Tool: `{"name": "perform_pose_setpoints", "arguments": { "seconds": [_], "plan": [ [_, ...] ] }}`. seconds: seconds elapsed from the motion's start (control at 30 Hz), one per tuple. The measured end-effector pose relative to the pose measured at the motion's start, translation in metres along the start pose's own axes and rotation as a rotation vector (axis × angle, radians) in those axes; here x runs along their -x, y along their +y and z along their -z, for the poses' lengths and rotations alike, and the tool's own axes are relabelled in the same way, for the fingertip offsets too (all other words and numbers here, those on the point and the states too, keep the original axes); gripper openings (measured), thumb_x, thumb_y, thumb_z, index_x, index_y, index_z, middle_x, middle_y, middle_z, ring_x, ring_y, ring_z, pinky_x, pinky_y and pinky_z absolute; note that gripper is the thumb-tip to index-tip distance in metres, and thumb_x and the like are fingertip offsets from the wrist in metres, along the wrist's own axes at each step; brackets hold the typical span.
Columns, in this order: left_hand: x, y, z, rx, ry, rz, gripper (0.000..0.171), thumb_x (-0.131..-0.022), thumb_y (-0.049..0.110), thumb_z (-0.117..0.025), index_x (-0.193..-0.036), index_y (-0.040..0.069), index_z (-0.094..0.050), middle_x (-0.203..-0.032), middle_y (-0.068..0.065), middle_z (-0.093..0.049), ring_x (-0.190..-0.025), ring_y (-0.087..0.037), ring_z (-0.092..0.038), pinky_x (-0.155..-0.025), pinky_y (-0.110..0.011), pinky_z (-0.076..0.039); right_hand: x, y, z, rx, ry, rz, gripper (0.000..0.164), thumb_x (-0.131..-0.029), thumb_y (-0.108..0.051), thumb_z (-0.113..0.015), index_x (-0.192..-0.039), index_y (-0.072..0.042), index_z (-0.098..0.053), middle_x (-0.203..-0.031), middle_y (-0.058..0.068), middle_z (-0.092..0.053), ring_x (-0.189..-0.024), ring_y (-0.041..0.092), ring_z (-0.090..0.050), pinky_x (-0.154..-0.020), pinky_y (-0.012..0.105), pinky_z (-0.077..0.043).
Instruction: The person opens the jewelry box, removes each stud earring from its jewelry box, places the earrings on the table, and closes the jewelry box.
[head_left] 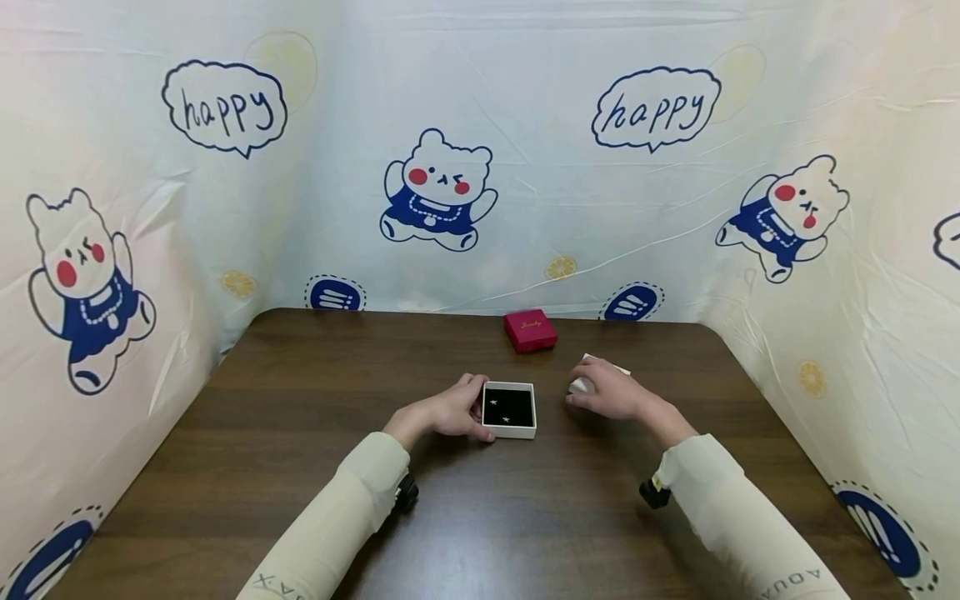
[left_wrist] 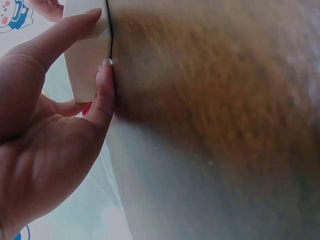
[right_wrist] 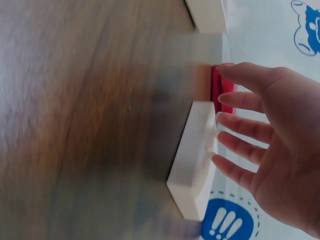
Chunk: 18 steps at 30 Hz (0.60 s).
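Near the middle of the table, a small white box [head_left: 510, 432] stands uncovered with a black insert inside. Two tiny star-shaped pieces [head_left: 493, 402] sit on that insert. My left hand [head_left: 450, 410] grips the box at its left side, thumb and fingers spread along the walls, as the left wrist view shows on the box [left_wrist: 82, 65]. Over to the right, my right hand [head_left: 611, 390] is at a white lid [right_wrist: 192, 155] that lies on the table. Its fingers are loosely extended, the fingertips at the lid's top; whether they touch it I cannot tell. In the head view the hand hides most of the lid.
A small red box [head_left: 530, 332] with gold lettering lies farther back, between the white box and the lid. The brown wooden table [head_left: 300, 467] meets a printed cloth backdrop [head_left: 525, 167] at its back and sides.
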<state>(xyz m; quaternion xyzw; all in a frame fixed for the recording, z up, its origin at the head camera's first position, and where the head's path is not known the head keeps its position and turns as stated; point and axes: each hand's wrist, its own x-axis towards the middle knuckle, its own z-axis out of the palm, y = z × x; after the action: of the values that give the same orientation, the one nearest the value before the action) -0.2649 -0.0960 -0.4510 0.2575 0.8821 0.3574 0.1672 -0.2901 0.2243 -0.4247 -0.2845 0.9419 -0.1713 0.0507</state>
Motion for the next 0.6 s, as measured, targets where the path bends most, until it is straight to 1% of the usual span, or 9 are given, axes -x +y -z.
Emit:
{"name": "perform_pose_setpoints", "arguments": {
  "seconds": [0.07, 0.2, 0.43, 0.6],
  "plan": [
    [0.000, 0.000, 0.000, 0.000, -0.002, -0.001, 0.083, -0.077, 0.019, -0.090, -0.140, -0.001, -0.040, -0.122, -0.014, -0.042, -0.093, -0.014, -0.053, -0.085, -0.028, -0.047, -0.002, -0.004, -0.002, -0.010, 0.011, 0.039, 0.031, -0.096, -0.022, -0.071, -0.116, 0.001, -0.070, -0.117, 0.016, -0.065, -0.108, 0.033, -0.061, -0.094, 0.051, -0.050],
    [0.001, 0.000, 0.000, 0.006, -0.005, -0.002, 0.085, -0.077, 0.019, -0.091, -0.142, -0.001, -0.039, -0.123, -0.015, -0.042, -0.093, -0.014, -0.054, -0.085, -0.028, -0.047, -0.006, -0.012, -0.005, -0.032, 0.032, 0.066, 0.029, -0.095, -0.020, -0.071, -0.115, 0.002, -0.070, -0.118, 0.016, -0.065, -0.112, 0.034, -0.062, -0.099, 0.052, -0.048],
    [0.001, 0.000, 0.000, -0.003, -0.006, -0.008, 0.084, -0.077, 0.018, -0.090, -0.141, -0.002, -0.039, -0.122, -0.016, -0.043, -0.091, -0.014, -0.054, -0.085, -0.027, -0.046, -0.011, -0.029, -0.008, -0.049, 0.029, 0.101, 0.032, -0.096, -0.020, -0.071, -0.120, 0.001, -0.069, -0.119, 0.014, -0.066, -0.109, 0.033, -0.064, -0.094, 0.049, -0.052],
    [0.000, -0.001, 0.001, -0.006, -0.001, -0.009, 0.084, -0.077, 0.018, -0.090, -0.141, -0.002, -0.040, -0.122, -0.015, -0.043, -0.092, -0.014, -0.053, -0.085, -0.027, -0.046, -0.016, -0.040, -0.011, -0.061, 0.011, 0.129, 0.032, -0.096, -0.019, -0.071, -0.122, 0.000, -0.068, -0.120, 0.015, -0.066, -0.110, 0.031, -0.064, -0.096, 0.048, -0.052]
  ]
}}
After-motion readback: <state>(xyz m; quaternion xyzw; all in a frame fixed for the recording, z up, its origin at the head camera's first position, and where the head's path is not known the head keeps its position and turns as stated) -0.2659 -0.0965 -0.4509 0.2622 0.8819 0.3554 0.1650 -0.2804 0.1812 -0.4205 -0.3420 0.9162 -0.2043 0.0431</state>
